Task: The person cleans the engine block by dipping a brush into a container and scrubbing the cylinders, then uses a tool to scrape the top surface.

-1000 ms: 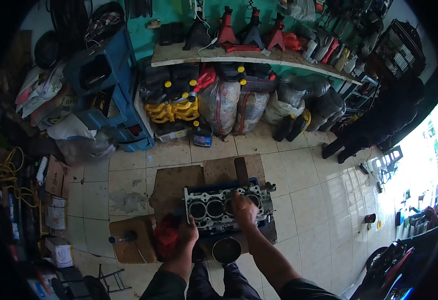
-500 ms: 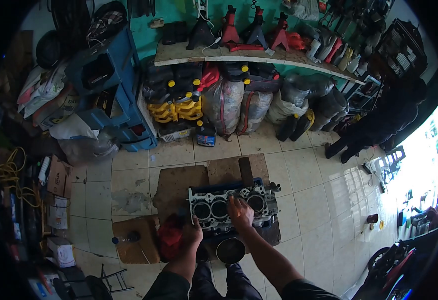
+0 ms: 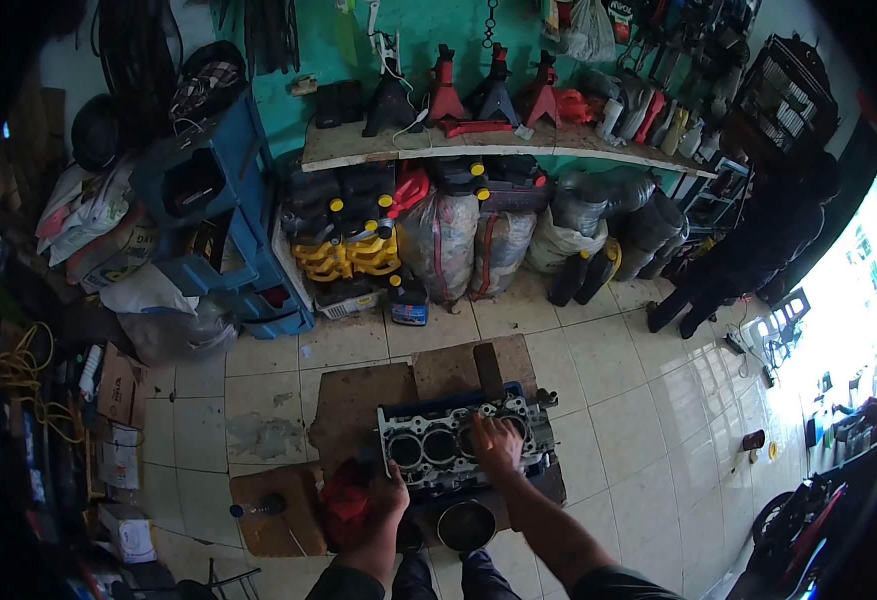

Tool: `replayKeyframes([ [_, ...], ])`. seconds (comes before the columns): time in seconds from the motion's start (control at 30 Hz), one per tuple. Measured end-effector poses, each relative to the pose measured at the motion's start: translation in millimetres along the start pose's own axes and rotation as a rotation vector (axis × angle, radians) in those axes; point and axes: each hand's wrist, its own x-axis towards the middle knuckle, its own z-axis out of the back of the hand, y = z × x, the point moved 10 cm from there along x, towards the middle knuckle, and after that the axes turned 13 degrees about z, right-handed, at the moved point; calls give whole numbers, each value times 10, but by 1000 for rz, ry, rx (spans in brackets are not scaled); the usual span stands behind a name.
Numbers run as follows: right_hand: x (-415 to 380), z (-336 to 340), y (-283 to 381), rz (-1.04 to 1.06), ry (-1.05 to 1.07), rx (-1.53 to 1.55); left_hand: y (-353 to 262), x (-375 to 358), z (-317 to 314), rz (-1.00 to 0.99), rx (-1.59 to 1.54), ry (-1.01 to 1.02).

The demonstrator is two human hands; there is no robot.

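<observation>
Just before the person's feet, a round, dark pan with a pale rim (image 3: 466, 526) sits beside a crumpled red cloth (image 3: 346, 500). Beyond the pan, the left hand (image 3: 389, 492) is at the near left corner of a long, silver-grey metal engine block (image 3: 445, 467), thumb raised along its edge. The right hand (image 3: 499, 447) reaches over the top face right of centre, fingers bent down onto it. From this height, in dim light, I cannot tell whether either hand is closed on anything.

The block lies lengthwise across the view, low over the brown boards (image 3: 363, 388) on the tiled floor. Large round bores run along it, dark inside with bright, pale rims; two show whole at the left, the others partly behind the right hand. Small holes and raised ridges break up the dull metal around them, and a stubby fitting juts from the right end. Past its far edge, a dark flat bar (image 3: 487, 368) points away. Farther off, red and dark jack stands (image 3: 444, 92) line a pale shelf (image 3: 358, 148)
</observation>
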Motion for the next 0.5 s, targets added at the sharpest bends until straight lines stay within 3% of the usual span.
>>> replayKeyframes([
  [0.03,-119,-162,-52,-145,-18,-3,-33,-25,20,-18,-16,-2],
  [0.07,-192,-303,-47,-145,-17,-7,-78,-30,36,-36,-34,-6],
  [0.17,-126,-226,162,8,16,276,77,38,-70,36,37,52],
  [0.27,-58,-157,-159,-89,176,55,9,12,-29,-60,-11,-18],
  [0.33,-163,-325,-20,-79,109,14,91,33,-49,-55,12,12],
  [0.4,-216,-321,31,-160,-89,139,93,45,-92,0,7,52],
  [0.43,-131,-252,182,24,-70,159,75,44,-77,-4,12,57],
  [0.5,-100,-212,-56,-35,4,147,-20,4,-3,-40,-32,-16],
])
